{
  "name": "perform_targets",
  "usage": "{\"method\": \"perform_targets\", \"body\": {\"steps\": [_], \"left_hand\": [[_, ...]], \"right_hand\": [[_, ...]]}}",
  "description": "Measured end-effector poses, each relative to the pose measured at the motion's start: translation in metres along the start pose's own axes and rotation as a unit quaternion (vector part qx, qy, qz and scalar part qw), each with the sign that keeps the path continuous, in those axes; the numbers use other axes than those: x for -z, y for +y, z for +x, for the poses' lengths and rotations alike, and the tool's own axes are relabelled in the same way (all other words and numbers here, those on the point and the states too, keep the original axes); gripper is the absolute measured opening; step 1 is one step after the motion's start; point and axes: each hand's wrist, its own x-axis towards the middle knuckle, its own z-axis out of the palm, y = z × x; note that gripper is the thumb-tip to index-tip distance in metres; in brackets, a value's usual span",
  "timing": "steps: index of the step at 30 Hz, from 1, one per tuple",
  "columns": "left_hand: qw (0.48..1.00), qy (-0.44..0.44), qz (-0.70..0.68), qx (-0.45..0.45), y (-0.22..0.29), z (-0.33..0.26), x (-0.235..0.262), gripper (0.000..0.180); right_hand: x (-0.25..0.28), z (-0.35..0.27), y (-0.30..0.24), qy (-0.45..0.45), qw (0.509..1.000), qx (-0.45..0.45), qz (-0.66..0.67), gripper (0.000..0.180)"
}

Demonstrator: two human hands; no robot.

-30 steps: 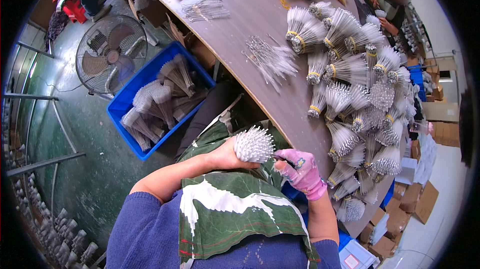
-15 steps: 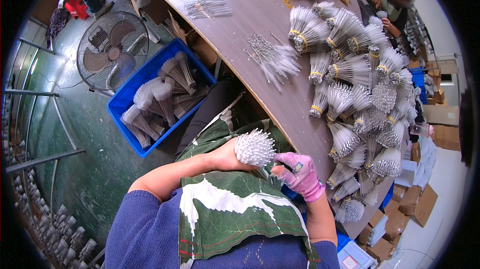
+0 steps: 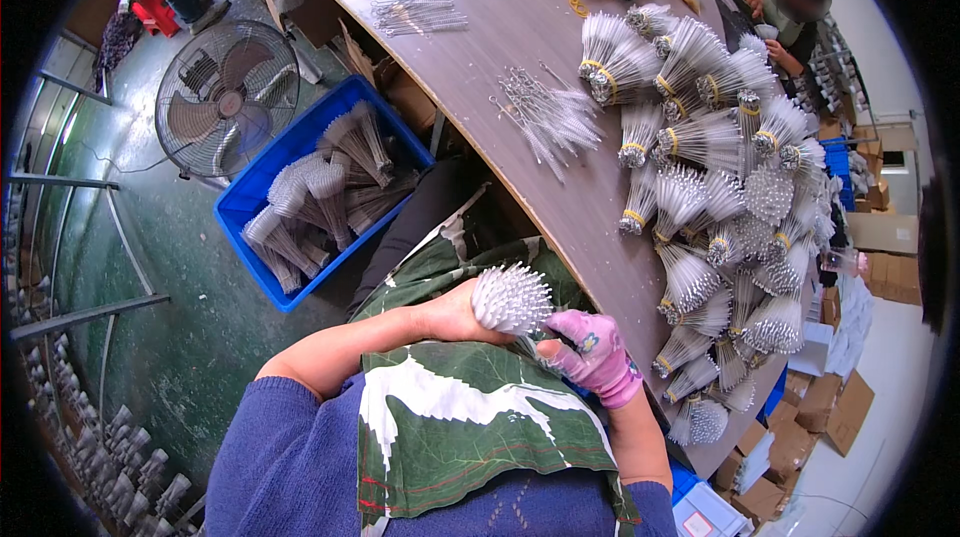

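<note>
My bare left hand (image 3: 459, 314) is wrapped round a bundle of thin wire brushes (image 3: 512, 299), their white bristly tips fanned out toward me above my lap. My right hand (image 3: 592, 356), in a pink patterned glove with bare fingertips, is closed beside the lower end of the bundle. Its thumb and fingers pinch close to the wire stems; what lies between them is too small to make out. On the brown table ahead lies a loose pile of similar brushes (image 3: 550, 117). Many banded bundles (image 3: 700, 142), tied with yellow bands, are heaped on the right.
A blue crate (image 3: 222, 207) of brush bundles stands at my left, beside a floor fan (image 3: 228, 102). More loose wire brushes (image 3: 420, 9) and yellow bands (image 3: 575, 3) lie farther up the table. Across it, a co-worker (image 3: 790, 12) handles a bundle. Cardboard boxes (image 3: 838, 407) stand right.
My right hand has moved slightly left and down, closer to the stems of the bundle. The bundle in my left hand has shifted a little downward.
</note>
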Motion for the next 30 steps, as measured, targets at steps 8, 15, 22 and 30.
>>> {"method": "perform_targets", "body": {"steps": [8, 15, 22, 30], "left_hand": [[0.999, 0.033, -0.033, 0.010, -0.009, -0.004, -0.004, 0.054], [0.999, 0.028, -0.018, 0.019, -0.008, -0.003, -0.005, 0.054], [1.000, 0.020, -0.007, 0.015, -0.006, -0.004, -0.005, 0.053], [0.998, 0.028, -0.048, 0.037, -0.004, -0.005, -0.006, 0.052]], "right_hand": [[0.008, -0.018, 0.006, 0.028, 0.810, -0.216, 0.545, 0.066], [-0.001, -0.021, 0.005, -0.082, 0.842, -0.349, 0.403, 0.048], [-0.003, -0.015, 0.006, -0.109, 0.840, -0.334, 0.413, 0.046], [-0.005, -0.018, 0.009, -0.109, 0.844, -0.312, 0.423, 0.044]]}}
